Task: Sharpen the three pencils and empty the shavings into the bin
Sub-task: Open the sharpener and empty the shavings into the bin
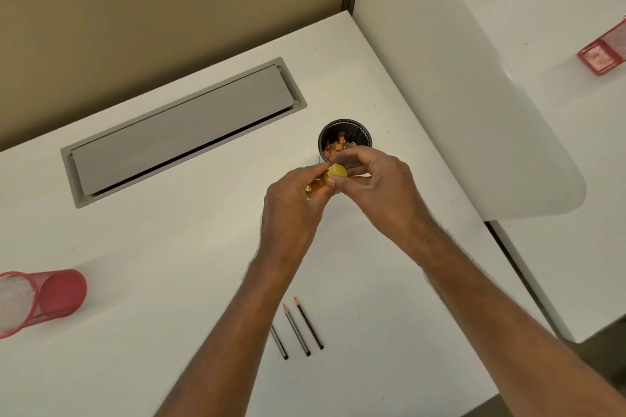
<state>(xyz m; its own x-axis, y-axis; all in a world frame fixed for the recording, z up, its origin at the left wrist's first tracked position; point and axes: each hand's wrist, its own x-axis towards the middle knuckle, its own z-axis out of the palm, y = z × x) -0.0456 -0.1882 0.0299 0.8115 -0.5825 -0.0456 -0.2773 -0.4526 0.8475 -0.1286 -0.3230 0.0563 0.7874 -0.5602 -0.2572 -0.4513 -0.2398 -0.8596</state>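
Both my hands meet at the middle of the white desk around a small yellow sharpener [335,172]. My left hand [294,210] grips its lower part, where orange shavings show between the fingers. My right hand [376,186] pinches the rounded yellow top. Just behind the hands stands a small black bin [345,132] with orange shavings inside; my right fingers partly cover its near rim. Three dark pencils [301,328] lie side by side near the front edge, points facing away; the left one is partly hidden by my left forearm.
A red mesh pen holder [40,298] lies on its side at the left edge. A grey cable hatch [183,132] is set into the desk behind. A white divider panel [474,112] rises on the right, with another red mesh holder [606,51] beyond it.
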